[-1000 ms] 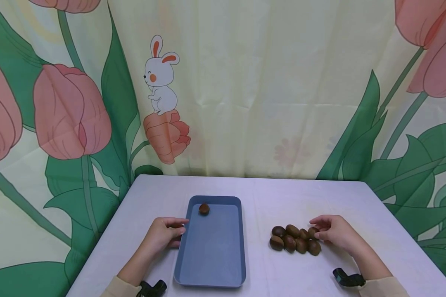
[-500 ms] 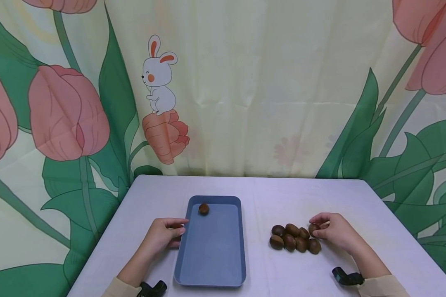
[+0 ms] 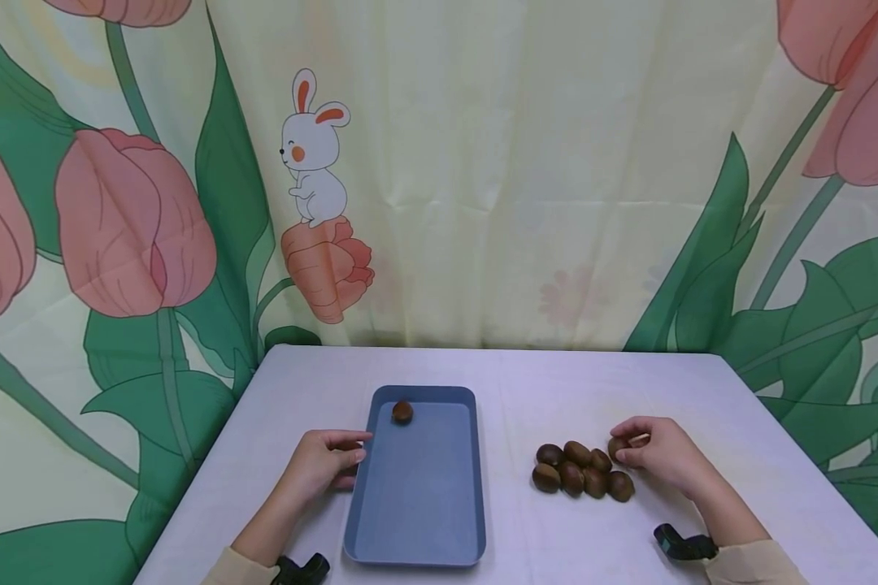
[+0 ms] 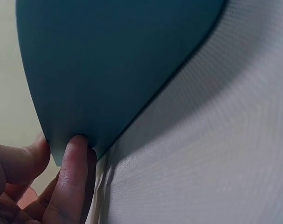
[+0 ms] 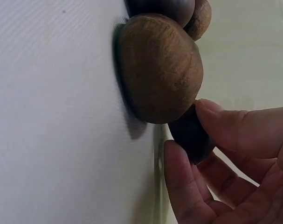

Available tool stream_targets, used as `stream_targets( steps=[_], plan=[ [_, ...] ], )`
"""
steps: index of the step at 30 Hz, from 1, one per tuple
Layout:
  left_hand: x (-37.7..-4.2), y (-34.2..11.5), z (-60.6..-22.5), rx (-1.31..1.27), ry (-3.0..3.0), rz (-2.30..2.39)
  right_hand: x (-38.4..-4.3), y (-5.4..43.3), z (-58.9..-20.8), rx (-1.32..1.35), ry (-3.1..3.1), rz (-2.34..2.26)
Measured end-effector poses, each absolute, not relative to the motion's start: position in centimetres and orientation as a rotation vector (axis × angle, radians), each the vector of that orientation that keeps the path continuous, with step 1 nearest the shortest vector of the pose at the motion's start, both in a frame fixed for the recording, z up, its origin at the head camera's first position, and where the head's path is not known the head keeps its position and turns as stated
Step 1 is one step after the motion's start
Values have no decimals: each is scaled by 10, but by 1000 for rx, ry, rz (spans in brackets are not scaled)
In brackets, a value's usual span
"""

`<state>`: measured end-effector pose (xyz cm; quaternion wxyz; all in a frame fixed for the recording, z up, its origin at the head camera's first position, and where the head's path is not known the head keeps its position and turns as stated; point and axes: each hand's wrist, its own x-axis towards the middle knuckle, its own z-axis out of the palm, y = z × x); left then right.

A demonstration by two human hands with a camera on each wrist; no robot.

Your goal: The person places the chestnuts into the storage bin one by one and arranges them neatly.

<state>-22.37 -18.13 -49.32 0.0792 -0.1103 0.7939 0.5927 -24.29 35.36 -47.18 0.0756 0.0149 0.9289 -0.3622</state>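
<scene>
Head view: white cloth (image 3: 512, 536), blue tray (image 3: 417, 504) left of centre, one chestnut, the tray nut (image 3: 402, 413), inside near the far end. Well apart on the right, seven loose nuts (image 3: 572, 478) bunched in two rough rows on the cloth. Right hand (image 3: 658, 455) pinches another, the held nut (image 3: 616, 447), at the bunch's far right corner; can't tell if it's off the cloth. Left hand (image 3: 325, 459) rests at the tray's left side, fingers mostly straight, fingertips at the edge. Printed backdrop (image 3: 446, 179) behind.

Left wrist view: thumb by the rim, one fairly straight finger (image 4: 73, 163) touching the outer wall. Reads as light steadying, not a firm grip. Tray looks light and stiff, likely to slide if pushed.

Right wrist view: thumb (image 5: 239, 130) on one side of the held nut, fingers bent on the other, grip near the end. A big brown nut (image 5: 160, 70) sits right beside it, partly covering it. Nuts should be light, hard, not fragile; smooth rounded shells could slip or roll. Best hold: thumb and fingertips across the widest part.
</scene>
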Motion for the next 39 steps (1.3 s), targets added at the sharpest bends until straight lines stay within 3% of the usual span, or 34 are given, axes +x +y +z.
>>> stream_targets(
  steps=[14,39],
  plan=[
    [-224,-180,-494,-331,2364,1790,-250,330,-454,-8,2790,-1159],
    [-224,-182,-495,-334,2361,1791,-284,210,-426,-384,2566,-1446]
  ],
)
